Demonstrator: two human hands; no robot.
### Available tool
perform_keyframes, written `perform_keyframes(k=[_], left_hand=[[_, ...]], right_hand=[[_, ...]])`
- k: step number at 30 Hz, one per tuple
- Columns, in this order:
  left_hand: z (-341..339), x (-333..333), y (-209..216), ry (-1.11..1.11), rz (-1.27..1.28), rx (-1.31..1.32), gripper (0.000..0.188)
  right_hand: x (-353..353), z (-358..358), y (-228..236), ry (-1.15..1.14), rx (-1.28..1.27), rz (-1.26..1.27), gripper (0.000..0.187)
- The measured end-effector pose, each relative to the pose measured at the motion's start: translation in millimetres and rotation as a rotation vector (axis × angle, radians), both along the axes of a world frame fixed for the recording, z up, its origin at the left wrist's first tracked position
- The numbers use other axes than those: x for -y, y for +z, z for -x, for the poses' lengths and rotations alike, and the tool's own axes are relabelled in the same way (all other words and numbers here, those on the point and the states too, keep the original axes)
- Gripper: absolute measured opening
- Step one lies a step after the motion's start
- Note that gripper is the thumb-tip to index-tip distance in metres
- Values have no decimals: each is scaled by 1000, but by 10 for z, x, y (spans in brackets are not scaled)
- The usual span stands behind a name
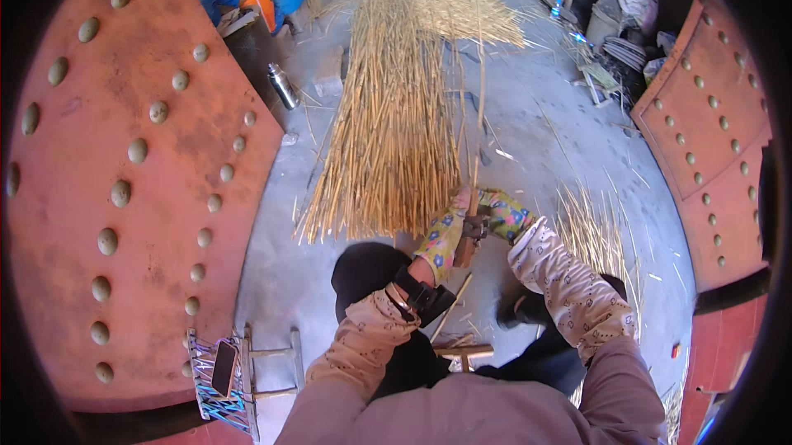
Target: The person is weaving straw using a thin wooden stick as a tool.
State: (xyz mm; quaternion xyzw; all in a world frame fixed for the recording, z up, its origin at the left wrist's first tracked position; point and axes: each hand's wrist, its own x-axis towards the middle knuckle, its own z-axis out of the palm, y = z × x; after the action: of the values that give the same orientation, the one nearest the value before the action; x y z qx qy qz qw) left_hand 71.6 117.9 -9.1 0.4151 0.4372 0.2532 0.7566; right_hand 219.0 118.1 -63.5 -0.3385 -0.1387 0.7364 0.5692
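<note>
Both my hands wear yellow-green flowered gloves and meet in front of my knees. My left hand (444, 237) is closed at the lower end of a long, thin reed stalk (479, 107), which runs away from me. My right hand (506, 212) curls against a small brown wooden tool with a dark metal part (468, 249), between the two hands. The fingertips are partly hidden there. Just beyond my left hand lies a big bundle of golden reed stalks (392, 131), cut ends towards me.
Loose stalks (590, 230) lie on the right. Studded reddish door panels (74, 222) flank both sides. A metal flask (283, 86) stands at left; a phone (223, 367) rests on a woven stool (216, 400) nearby. Buckets and bags (606, 20) are at far right. Another person's feet show at the far end.
</note>
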Motion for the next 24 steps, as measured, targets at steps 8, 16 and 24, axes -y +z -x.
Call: perform_keyframes(k=[8,16,24], left_hand=[[131,689,52,-288,217,82,50],[137,1036,457,-370,150,108,50],[220,916,512,-242,-21,50,50]], right_hand=[[-77,-629,1094,-431,219,-367,23],[391,-647,1306,-671,14,-213,17],[601,38,1202,-335,53,-129,20]])
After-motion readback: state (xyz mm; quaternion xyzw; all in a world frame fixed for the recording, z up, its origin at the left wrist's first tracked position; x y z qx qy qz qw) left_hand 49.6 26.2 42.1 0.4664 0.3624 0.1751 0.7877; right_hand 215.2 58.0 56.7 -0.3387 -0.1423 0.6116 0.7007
